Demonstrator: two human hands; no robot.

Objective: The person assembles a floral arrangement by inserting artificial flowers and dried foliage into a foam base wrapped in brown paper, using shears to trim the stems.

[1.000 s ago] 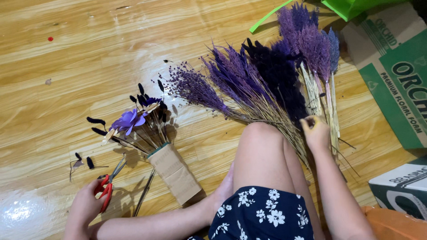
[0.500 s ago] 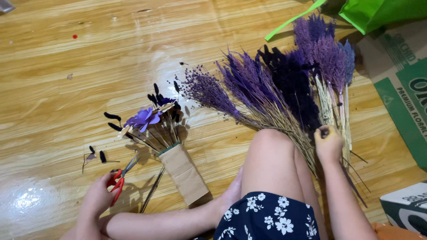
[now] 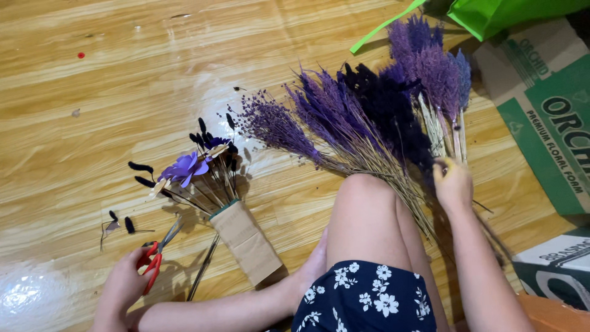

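Note:
My left hand (image 3: 123, 286) grips red-handled scissors (image 3: 157, 255) low on the wooden floor, blades pointing up toward a small bouquet (image 3: 203, 172) of a purple paper flower and dark sprigs, wrapped in a brown paper cone (image 3: 249, 240). My right hand (image 3: 453, 184) rests among the stalks of the dried purple flower bunches (image 3: 369, 117) fanned out on the floor beyond my knee (image 3: 369, 209); its fingers are closed around some thin stems. Cut dark sprig bits (image 3: 126, 224) lie just left of the scissors.
A flat cardboard box (image 3: 547, 104) with green print lies at the right. A green bag (image 3: 504, 12) sits at the top right. Another box (image 3: 553, 270) stands at the lower right corner. A small red speck (image 3: 80, 55) lies far left on the floor.
The view has shifted slightly, so everything sits further right and lower. My right hand stays in the dried stems; my left hand keeps hold of the scissors.

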